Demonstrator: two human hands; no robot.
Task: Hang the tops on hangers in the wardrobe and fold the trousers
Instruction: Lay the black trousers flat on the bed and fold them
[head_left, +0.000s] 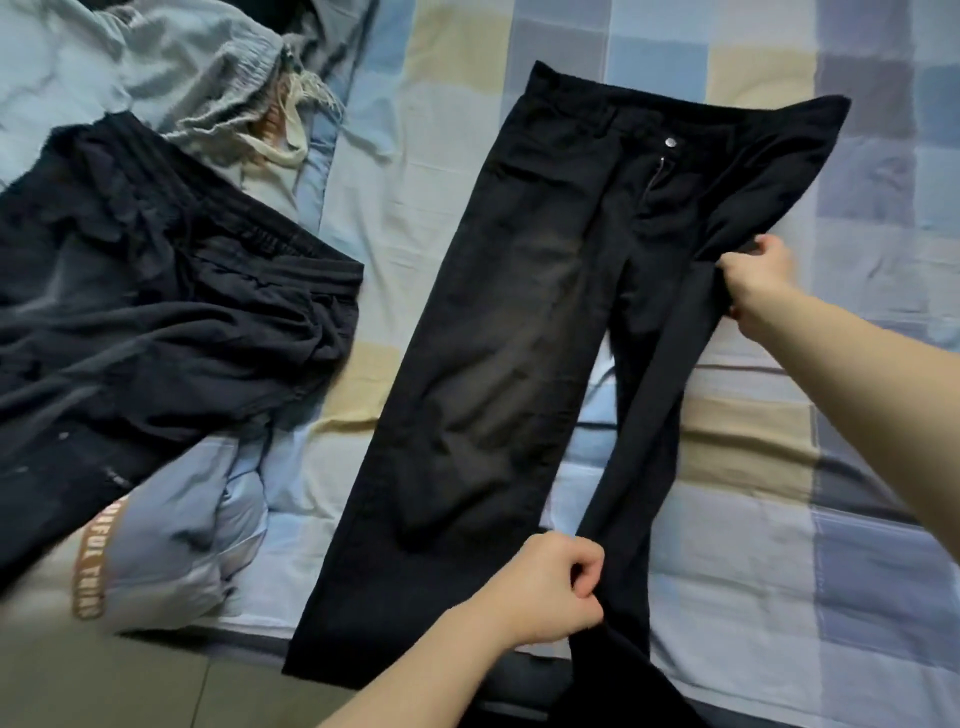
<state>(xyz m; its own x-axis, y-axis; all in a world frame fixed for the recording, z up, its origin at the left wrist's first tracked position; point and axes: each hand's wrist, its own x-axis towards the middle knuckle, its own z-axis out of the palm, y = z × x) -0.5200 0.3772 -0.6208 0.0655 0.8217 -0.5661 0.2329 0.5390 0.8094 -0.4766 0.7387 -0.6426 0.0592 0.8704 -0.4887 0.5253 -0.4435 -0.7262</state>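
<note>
Head view, looking down at the bed with the black trousers laid out front side up, waistband at the far end, cuffs hanging off the near edge. The left hand has its fingers curled in a pinch on the inner edge of one leg down near the cuff, and the right hand is gripping the outer seam of that same leg up around the thigh. That leg is lifted and twisted a bit, the other one lies flat.

Looks to me like the lengthwise fold is in progress: bring the held leg over onto the flat one. To do it well I'd keep both hands moving together so the leg goes over as one panel, line up the outer seams and the waistband corners, then smooth toward the cuffs before folding crosswise. The far hip is flared out, so that needs tucking in or you get a lumpy edge.

Fabric looks like a stiffish woven cotton or denim, matte, faded brownish down the flat leg, with a metal button and a partly open fly. It should hold a crease fine.

Off to the left there's a crumpled dark pile with an elastic waist, a grey garment with a drawstring, and something pale with lettering. The bedsheet is soft, rumpled patchwork checks.
</note>
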